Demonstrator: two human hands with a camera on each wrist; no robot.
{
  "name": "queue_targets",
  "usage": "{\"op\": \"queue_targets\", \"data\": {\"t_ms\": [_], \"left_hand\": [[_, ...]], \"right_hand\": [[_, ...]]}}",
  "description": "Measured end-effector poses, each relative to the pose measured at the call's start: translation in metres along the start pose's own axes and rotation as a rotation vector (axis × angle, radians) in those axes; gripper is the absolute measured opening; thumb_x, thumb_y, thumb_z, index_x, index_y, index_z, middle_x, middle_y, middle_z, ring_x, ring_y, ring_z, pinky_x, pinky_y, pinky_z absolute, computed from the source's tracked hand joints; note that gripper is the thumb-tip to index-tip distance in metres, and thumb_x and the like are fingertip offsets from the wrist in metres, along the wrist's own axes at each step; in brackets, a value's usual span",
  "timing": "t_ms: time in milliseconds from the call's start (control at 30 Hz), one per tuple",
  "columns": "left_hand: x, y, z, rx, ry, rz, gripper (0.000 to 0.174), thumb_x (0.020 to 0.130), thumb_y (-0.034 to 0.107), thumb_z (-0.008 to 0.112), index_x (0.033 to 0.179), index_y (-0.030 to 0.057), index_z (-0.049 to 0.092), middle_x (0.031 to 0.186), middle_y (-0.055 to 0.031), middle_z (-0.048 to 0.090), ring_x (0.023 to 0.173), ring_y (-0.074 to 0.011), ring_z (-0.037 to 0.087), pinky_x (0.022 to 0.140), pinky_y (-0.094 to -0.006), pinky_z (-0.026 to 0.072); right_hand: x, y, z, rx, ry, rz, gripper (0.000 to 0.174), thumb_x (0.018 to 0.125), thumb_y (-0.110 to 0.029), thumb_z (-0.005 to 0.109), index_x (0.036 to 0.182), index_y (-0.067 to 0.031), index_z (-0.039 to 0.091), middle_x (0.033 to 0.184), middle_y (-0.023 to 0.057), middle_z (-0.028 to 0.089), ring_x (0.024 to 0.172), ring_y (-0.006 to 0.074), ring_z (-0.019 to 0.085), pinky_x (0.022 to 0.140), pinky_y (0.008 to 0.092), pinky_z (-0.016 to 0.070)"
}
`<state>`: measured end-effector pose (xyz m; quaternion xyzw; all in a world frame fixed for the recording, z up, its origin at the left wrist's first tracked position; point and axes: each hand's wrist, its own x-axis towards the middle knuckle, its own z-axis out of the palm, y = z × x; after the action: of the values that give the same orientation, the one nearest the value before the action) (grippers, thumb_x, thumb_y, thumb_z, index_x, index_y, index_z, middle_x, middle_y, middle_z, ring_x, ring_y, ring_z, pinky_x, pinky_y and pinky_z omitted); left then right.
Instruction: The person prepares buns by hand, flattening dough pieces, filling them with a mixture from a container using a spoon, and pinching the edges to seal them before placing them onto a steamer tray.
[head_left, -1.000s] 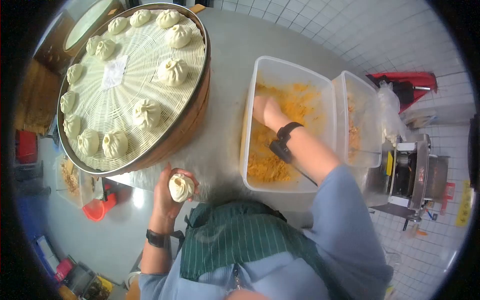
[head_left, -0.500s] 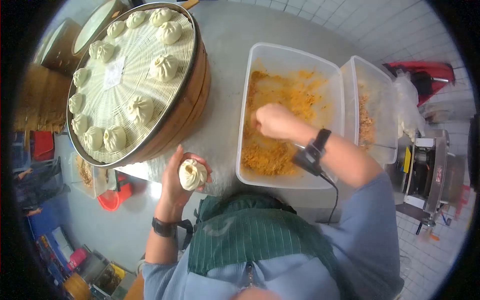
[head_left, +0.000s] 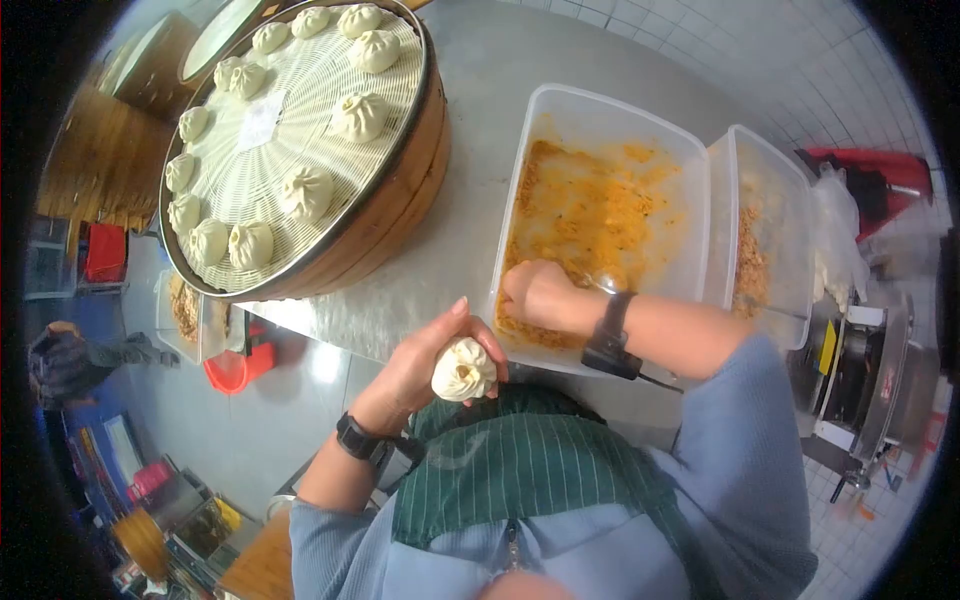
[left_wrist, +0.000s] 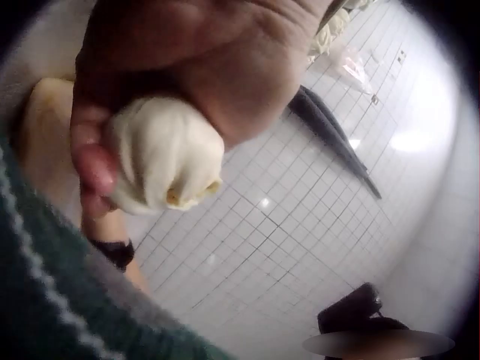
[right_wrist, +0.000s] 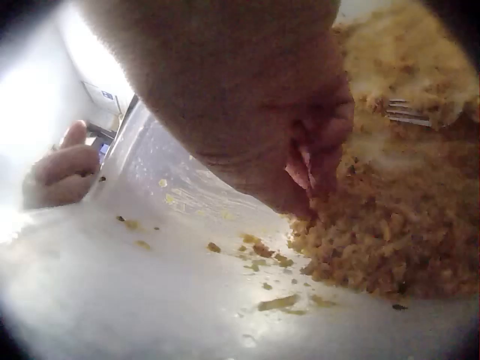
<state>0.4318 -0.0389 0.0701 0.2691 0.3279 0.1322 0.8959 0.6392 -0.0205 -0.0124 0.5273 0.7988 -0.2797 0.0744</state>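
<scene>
My left hand (head_left: pixel 412 362) cups a white pleated bun (head_left: pixel 464 370) above the front of the apron, near the tub's near left corner. In the left wrist view, the bun (left_wrist: pixel 165 154) shows a small gap at its gathered top, with a bit of filling visible. Inside a clear plastic tub (head_left: pixel 620 103), my right hand (head_left: pixel 545 295) is down by the left wall. Its curled fingers pinch at a heap of crumbly orange-brown filling (right_wrist: pixel 382 247), their tips partly hidden in it. A metal fork (right_wrist: pixel 409 112) lies in the filling beyond the hand.
A round wooden steamer (head_left: pixel 400 200) with several pleated buns on its woven liner stands left on the metal table (head_left: pixel 490 130). A second clear tub (head_left: pixel 775 165) with filling adjoins the first. A red container (head_left: pixel 240 368) and another person (head_left: pixel 65 365) appear at the left.
My right hand has moved toward the tub's near left corner, down into the filling. The left hand has brought the bun rightward, closer to the tub. The head view has shifted slightly.
</scene>
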Motion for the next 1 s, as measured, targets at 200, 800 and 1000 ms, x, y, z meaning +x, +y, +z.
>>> {"op": "queue_targets", "data": {"t_ms": [200,800,1000], "left_hand": [[0.002,0.001,0.011,0.037,0.099,0.083,0.058,0.1,0.049,0.029,0.093,-0.0001,0.059,0.084,-0.0184,0.066,0.068,-0.0225,0.067,0.047,-0.0258,0.0513],[0.035,0.025,0.059,-0.058,0.174,0.171,0.048,0.101,0.044,0.033,0.102,0.0019,0.056,0.083,-0.011,0.065,0.069,-0.0236,0.066,0.052,-0.0314,0.0491],[0.039,0.022,0.074,0.045,0.202,0.152,0.047,0.098,0.046,0.039,0.1,0.0029,0.058,0.082,-0.0082,0.065,0.067,-0.0187,0.064,0.047,-0.03,0.0509]], "right_hand": [[0.001,-0.002,-0.007,-0.028,-0.068,0.022,0.015,0.072,-0.014,0.064,0.08,-0.004,0.071,0.082,0.0194,0.068,0.081,0.0334,0.068,0.069,0.0399,0.0537],[-0.118,-0.047,-0.117,0.903,0.476,-0.072,0.015,0.083,-0.013,0.067,0.09,-0.0007,0.068,0.072,0.0033,0.065,0.062,0.0063,0.058,0.058,0.0229,0.0467],[-0.127,-0.045,-0.109,0.905,0.572,-0.065,0.011,0.078,-0.007,0.071,0.086,-0.005,0.064,0.078,0.0013,0.056,0.062,0.007,0.052,0.056,0.0226,0.0435]]}}
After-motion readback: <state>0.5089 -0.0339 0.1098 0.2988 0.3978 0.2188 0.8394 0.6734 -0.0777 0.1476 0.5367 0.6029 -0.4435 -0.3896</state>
